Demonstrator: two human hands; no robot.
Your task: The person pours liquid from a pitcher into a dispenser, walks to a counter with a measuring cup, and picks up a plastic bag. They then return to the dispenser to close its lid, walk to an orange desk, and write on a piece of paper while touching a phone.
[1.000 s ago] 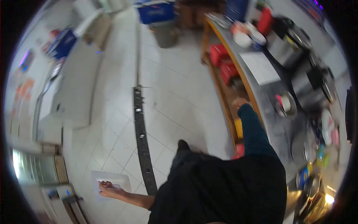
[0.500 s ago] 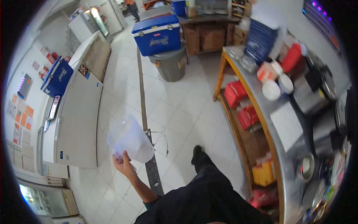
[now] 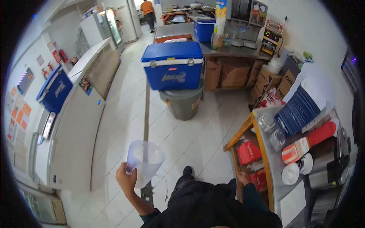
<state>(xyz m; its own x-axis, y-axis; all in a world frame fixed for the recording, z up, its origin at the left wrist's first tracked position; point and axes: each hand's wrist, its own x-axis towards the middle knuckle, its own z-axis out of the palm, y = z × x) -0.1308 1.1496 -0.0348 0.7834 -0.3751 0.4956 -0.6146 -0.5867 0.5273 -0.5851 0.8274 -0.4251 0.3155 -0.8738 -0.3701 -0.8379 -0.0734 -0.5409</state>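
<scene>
A translucent plastic pitcher (image 3: 146, 161) hangs out in front of me over the floor, its open top facing up. My left hand (image 3: 126, 178) is closed around its handle, at the pitcher's left side. I see no clear contents through the cloudy wall. My right hand (image 3: 243, 177) hangs low at my side, near the wooden frame of the steel-topped table (image 3: 262, 152). Its fingers are too small and partly hidden to show whether they hold anything. Red packages (image 3: 249, 152) lie on the shelf close by.
Ahead, a blue cooler (image 3: 173, 67) rests on a grey bin (image 3: 184, 102). White chest freezers (image 3: 78, 140) line the left, with another blue cooler (image 3: 57, 89) on top. White bowls (image 3: 291, 174) stand on the right table. A person in orange (image 3: 147, 9) is far off.
I have walked forward, and the view has lifted toward the cooler and far counter. The pitcher now sits more upright in my left hand. My right hand has come into view.
</scene>
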